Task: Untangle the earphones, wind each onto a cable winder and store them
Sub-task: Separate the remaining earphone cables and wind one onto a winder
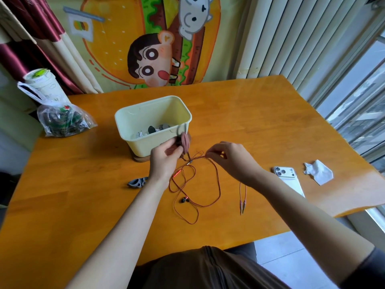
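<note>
I see the left hand (164, 161) just left of the frame's centre, fingers curled round a pinkish cable winder (185, 142) – blurred, so I cannot tell how much cord is on it. It sits right at the near right corner of the cream tub (143, 146), which holds a few dark and white items I cannot make out.

The right hand (231, 157) is just right of centre, thumb and forefinger pinching the red earphone cable (217, 180). From that pinch the cable falls in loose loops onto the table (250, 122) between the two forearms, with a dark earbud (184, 200) lying in the lower loops and two plug ends (242, 203) dangling below the right wrist.

A grey cable winder (137, 182) lies on the table just left of the left wrist. Towards the right edge sit a white phone (288, 180) and a crumpled tissue (318, 172) – both close to the table's rim. A plastic bag (62, 119) and a paper cup (43, 82) crowd the upper left corner. The widest bare wood lies behind the right hand, and at lower left.
</note>
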Tool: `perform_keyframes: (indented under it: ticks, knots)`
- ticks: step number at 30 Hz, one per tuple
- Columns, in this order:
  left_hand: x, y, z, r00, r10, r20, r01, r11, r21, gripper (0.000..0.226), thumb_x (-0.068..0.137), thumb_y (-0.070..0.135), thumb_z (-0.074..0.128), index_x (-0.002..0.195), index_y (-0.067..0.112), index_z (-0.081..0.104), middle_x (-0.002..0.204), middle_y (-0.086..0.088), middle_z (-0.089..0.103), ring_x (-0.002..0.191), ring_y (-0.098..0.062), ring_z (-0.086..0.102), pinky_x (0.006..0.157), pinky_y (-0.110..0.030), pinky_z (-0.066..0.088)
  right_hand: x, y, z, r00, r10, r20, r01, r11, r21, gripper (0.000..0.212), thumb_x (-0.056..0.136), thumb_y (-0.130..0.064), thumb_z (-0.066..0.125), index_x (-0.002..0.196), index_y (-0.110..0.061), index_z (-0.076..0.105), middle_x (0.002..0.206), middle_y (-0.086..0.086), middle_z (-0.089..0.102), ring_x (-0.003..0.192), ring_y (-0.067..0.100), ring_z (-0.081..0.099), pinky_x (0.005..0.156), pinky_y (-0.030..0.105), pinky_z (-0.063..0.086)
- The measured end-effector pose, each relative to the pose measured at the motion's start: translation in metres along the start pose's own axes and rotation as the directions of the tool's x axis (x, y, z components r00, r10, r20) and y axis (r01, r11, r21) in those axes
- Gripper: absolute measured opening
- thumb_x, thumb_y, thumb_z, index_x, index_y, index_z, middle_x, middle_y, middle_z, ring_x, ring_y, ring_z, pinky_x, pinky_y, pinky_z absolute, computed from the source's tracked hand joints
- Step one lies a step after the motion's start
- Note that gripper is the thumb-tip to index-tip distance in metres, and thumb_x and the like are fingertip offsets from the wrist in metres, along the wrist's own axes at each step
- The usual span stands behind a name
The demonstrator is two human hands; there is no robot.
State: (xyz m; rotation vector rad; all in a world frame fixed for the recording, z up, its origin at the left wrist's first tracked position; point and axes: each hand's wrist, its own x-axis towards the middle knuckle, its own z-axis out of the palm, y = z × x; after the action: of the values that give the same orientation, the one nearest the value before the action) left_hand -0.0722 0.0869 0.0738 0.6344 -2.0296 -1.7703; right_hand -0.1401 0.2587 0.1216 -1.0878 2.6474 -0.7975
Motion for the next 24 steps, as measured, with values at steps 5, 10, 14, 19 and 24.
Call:
perform_keyframes:
  ticks: [5,10,14,19,24]
  knots:
    - [0.005,-0.001,0.000,0.982,-0.104,-0.158,0.093,0.993,-0.078,0.030,0.090,0.002,0.060,0.118,0.013,0.067,0.108,0.002,0.069,0.103,-0.014,0.064,0.092,-0.036,0.053,-0.010,-0.007,0.007,0.993,-0.080,0.084,0.080,0.997,-0.004,0.021,0.092,-0.029,0.058,0.105,-0.017,0.070,0.100,-0.003,0.065,0.082,0.008,0.058,0.074,0.023,0.050]
    - [-0.002,-0.008,0.000,0.993,0.119,0.006,-0.113,0.927,0.358,0.030,0.088,0.002,0.062,0.117,0.010,0.068,0.102,-0.009,0.064,0.091,-0.015,0.062,0.085,-0.032,0.053,-0.002,-0.013,0.006,0.990,-0.136,0.044,0.136,0.991,-0.007,0.022,0.095,-0.028,0.055,0.107,-0.018,0.070,0.097,-0.005,0.063,0.080,0.009,0.057,0.070,0.023,0.048]
    - [-0.011,-0.007,-0.002,0.948,0.106,0.299,-0.209,0.918,0.338,0.037,0.088,0.000,0.063,0.121,0.015,0.065,0.107,-0.006,0.061,0.102,-0.016,0.057,0.091,-0.028,0.049,0.005,0.001,-0.008,0.995,-0.095,-0.008,0.094,0.995,-0.036,0.021,0.092,-0.029,0.058,0.103,-0.017,0.071,0.096,-0.002,0.064,0.081,0.013,0.058,0.069,0.027,0.048]
    - [-0.014,-0.005,-0.001,0.904,0.030,0.426,-0.124,0.973,0.194,0.038,0.088,0.002,0.063,0.122,0.021,0.063,0.110,0.003,0.062,0.109,-0.013,0.059,0.099,-0.034,0.047,0.009,0.017,-0.019,0.995,-0.027,-0.094,0.030,0.999,0.029,0.013,0.088,-0.022,0.064,0.093,-0.017,0.074,0.086,-0.008,0.060,0.075,0.004,0.054,0.065,0.008,0.039]
    - [-0.021,0.004,-0.001,0.876,0.028,0.481,0.006,0.998,-0.068,0.037,0.086,0.001,0.064,0.113,0.027,0.064,0.117,-0.001,0.066,0.112,-0.009,0.061,0.098,-0.026,0.046,0.010,0.020,-0.017,0.982,0.061,-0.181,-0.024,0.979,0.202,0.011,0.085,-0.021,0.067,0.090,-0.014,0.074,0.083,-0.005,0.064,0.074,0.002,0.055,0.065,0.007,0.039]
